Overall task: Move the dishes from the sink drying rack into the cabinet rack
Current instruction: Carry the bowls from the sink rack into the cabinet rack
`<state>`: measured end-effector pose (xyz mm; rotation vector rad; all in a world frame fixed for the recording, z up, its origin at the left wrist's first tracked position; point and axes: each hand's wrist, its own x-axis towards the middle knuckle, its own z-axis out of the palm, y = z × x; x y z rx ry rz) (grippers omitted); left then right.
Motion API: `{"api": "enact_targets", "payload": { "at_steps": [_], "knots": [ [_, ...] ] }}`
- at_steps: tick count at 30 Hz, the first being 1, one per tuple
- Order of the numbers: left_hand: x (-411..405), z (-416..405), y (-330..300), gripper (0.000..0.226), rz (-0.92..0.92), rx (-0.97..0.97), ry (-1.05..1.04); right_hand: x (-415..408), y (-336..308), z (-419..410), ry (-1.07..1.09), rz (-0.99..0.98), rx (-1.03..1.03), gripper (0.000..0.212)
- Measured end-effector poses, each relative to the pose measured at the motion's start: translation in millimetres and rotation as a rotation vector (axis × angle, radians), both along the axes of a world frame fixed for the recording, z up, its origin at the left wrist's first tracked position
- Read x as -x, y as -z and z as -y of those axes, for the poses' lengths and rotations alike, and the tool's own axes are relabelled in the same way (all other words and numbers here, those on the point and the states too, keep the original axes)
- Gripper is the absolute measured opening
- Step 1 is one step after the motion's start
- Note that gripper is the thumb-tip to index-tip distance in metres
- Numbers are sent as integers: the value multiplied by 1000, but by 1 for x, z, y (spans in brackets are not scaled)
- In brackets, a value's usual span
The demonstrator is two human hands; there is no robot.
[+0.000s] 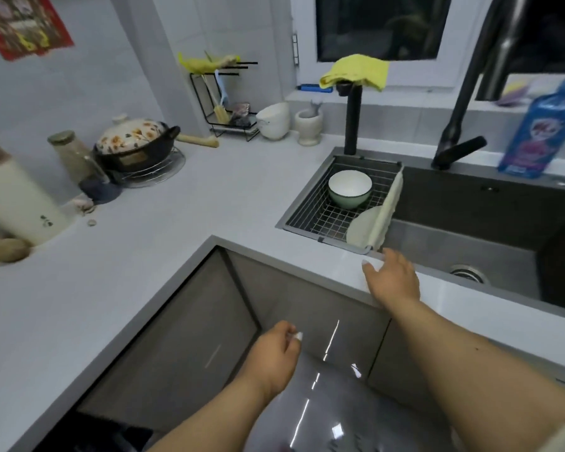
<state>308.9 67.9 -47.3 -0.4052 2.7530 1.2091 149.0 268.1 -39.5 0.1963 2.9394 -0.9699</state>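
A wire drying rack (310,213) hangs in the left end of the sink. In it stands a pale green bowl (349,188), white inside, upright. Two white plates (367,226) lean on edge against the rack's right side. My right hand (392,276) hovers over the counter's front edge just below the plates, fingers spread, holding nothing. My left hand (274,353) is lower, in front of the grey cabinet door (313,308), fingers curled loosely with nothing visible in them. The cabinet rack is out of view.
The steel sink (463,243) lies right of the rack, with a black tap (460,119) behind it and a blue bottle (535,125) at its back edge. A flowered pot (134,141), jars and a utensil stand (222,102) sit on the white counter (183,203).
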Motion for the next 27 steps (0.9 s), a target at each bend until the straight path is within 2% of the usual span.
{"api": "enact_targets", "payload": {
  "at_steps": [4, 7, 10, 21, 25, 27],
  "knots": [
    [32, -1, 2, 15, -10, -39, 34, 15, 18, -14, -84, 51, -142, 75],
    [64, 0, 1, 7, -39, -73, 35, 23, 21, -12, -80, 25, -232, 78],
    [102, 0, -8, 9, -75, -135, 22, 38, 18, -5, -47, 48, -308, 79],
    [264, -10, -16, 12, -21, -297, 34, 100, 12, 7, 223, 252, -241, 78],
    [327, -19, -2, 36, 80, -306, -9, 103, 16, 8, 218, 272, -314, 75],
    [356, -26, 1, 34, 144, -312, -60, 104, 18, 7, 217, 275, -320, 72]
  ]
}}
